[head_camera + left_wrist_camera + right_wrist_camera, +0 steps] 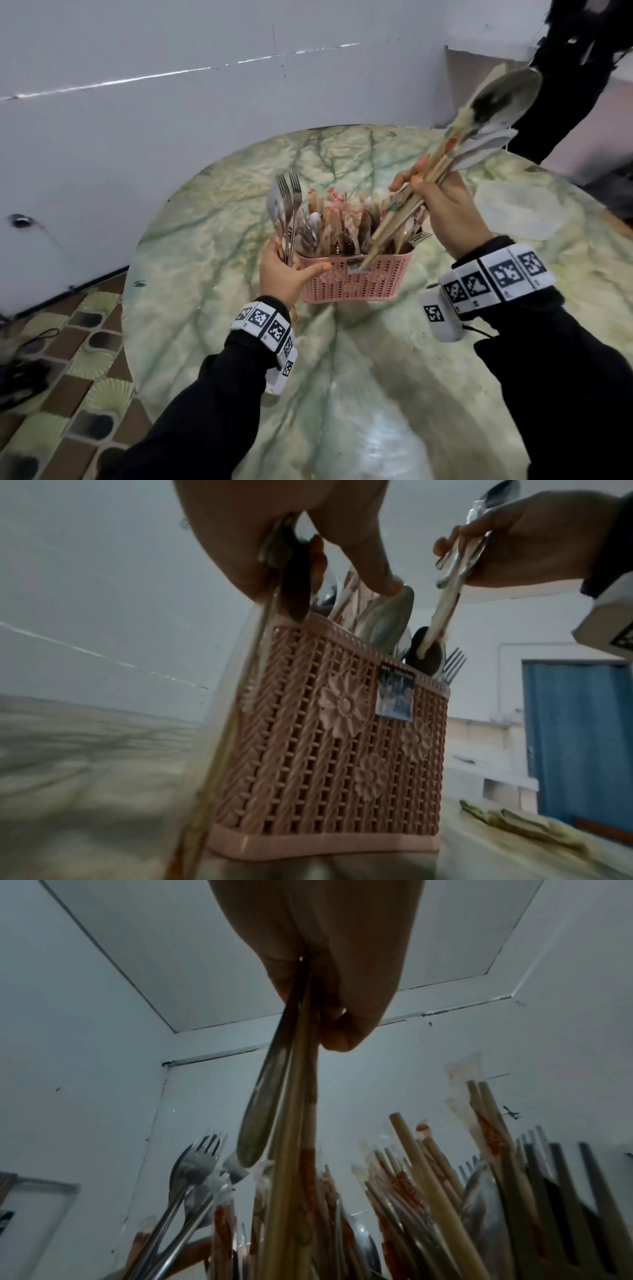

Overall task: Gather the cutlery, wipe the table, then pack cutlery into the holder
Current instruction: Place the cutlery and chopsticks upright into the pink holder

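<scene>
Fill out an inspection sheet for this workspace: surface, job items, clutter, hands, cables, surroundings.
Surface: round green marbled table, glossy.
Job's things: pink plastic cutlery holder stands upright on it, packed with spoons, forks and wrapped chopsticks.
Clutter: clear plastic lid at the far right; folded cloth beyond the holder.
Hands: left hand grips forks beside the holder; right hand holds a bundle of chopsticks and spoons tilted over it.
Cables: black cable on the floor.
Surroundings: white wall, patterned tile floor, blue door.
</scene>
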